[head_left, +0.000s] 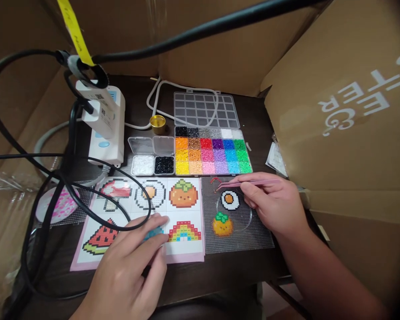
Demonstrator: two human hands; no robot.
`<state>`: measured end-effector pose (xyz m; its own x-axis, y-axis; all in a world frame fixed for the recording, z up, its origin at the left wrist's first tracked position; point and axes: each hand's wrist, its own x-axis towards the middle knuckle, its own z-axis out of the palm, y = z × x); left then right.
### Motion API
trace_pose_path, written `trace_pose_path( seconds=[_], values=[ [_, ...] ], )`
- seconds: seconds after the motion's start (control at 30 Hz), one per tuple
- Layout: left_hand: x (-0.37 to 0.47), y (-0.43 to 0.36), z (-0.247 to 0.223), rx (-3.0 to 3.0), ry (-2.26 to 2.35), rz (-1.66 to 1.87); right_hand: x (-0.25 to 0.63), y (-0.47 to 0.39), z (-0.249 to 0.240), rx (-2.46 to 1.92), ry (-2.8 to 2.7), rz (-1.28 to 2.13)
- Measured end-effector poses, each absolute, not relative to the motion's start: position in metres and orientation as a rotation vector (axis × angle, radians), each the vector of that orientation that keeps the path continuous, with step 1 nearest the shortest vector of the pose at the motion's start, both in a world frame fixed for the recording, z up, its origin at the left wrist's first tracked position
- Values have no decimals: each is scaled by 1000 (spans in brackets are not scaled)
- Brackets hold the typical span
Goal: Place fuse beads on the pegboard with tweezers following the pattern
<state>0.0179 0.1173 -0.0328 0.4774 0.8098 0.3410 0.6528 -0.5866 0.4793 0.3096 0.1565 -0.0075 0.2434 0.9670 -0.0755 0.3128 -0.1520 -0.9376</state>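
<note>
My right hand [270, 200] is closed on pink tweezers [253, 182], whose tips are over the upper left of a pegboard [260, 238], beside a few red beads [215, 180]. Below them on the board lie a fried-egg bead piece [230, 200] and an orange persimmon bead piece [222, 226]. My left hand [133, 262] rests over the lower part of a pattern sheet [185, 255], its fingers apart and holding nothing; it partly hides a blue pattern. A bead case [212, 150] with many colours stands open behind the sheet and board.
Small boxes of white beads [143, 165] and black beads [164, 165] stand left of the case. A gold tin [158, 124] is behind them. Black cables [65, 178] loop in front of a power strip [106, 133]. Cardboard walls [346, 133] surround the table.
</note>
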Motion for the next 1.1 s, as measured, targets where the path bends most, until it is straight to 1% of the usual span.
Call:
trace_pose_path(
  seconds=[0.27, 0.93, 1.1],
  values=[
    [19, 117, -33, 2410, 1269, 788, 305, 155, -5, -1651, -1273, 901],
    [18, 117, -33, 2421, 1228, 756, 304, 156, -3, -1647, -1266, 950],
    [17, 115, -35, 2412, 1221, 770, 307, 156, -4, -1664, -1291, 895]
  ],
)
